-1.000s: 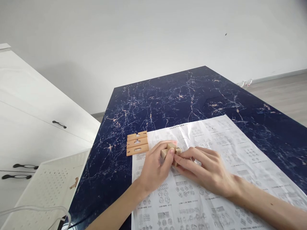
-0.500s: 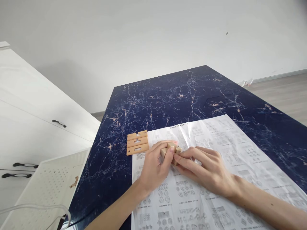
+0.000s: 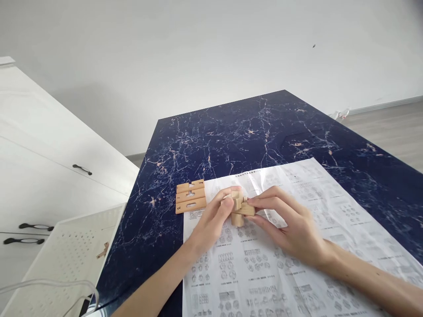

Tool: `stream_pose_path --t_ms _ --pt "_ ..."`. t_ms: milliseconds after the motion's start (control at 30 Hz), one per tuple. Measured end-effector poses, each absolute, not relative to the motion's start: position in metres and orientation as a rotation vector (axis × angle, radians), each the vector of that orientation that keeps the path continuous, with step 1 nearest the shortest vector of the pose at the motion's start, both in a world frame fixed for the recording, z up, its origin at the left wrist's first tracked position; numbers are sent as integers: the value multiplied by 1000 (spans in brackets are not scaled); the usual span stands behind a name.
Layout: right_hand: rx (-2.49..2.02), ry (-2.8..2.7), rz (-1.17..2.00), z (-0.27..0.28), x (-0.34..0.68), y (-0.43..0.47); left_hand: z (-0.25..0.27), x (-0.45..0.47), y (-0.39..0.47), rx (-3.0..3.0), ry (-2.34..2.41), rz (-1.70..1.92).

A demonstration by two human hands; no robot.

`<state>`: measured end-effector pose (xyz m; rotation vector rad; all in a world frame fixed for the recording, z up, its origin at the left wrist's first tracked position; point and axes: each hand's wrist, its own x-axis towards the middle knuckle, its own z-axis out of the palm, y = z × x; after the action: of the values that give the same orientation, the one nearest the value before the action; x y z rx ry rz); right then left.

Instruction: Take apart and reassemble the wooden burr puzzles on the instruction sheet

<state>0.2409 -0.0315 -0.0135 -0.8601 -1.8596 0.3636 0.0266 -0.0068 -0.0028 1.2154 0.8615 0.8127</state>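
Note:
A light wooden interlocking burr puzzle [image 3: 238, 207] is held between both hands just above the sheet of printed diagrams [image 3: 261, 264]. My left hand [image 3: 214, 215] is closed round its left side, thumb on the near face and fingers behind. With thumb and fingertips, my right hand [image 3: 287, 220] pinches a bar sticking out on the right. One block end points down toward me. To the left lie several flat wooden pieces [image 3: 191, 205] with cut-out slots and numbers, partly touching the sheet's upper left edge.
The dark blue marble-patterned table [image 3: 224, 136] extends beyond the sheet to a pale wall. On the left stand a white cabinet [image 3: 66, 176] with black handles and a perforated white surface [image 3: 69, 251] with a small wooden piece [image 3: 103, 250] on it. A clear cable [image 3: 66, 283] crosses the lower left.
My right hand has shifted slightly right and its grip has opened wider round the bar. The puzzle has turned in my hands, and more of its right and lower blocks shows.

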Motion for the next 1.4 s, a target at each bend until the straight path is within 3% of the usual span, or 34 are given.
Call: stream_pose_path --t_ms 1000,1400 --pt "-820 -1902 371 -6 243 -32 11 26 -4 1277 846 677" --pt "-840 -1728 696 -1 247 -28 2 31 2 816 581 536"
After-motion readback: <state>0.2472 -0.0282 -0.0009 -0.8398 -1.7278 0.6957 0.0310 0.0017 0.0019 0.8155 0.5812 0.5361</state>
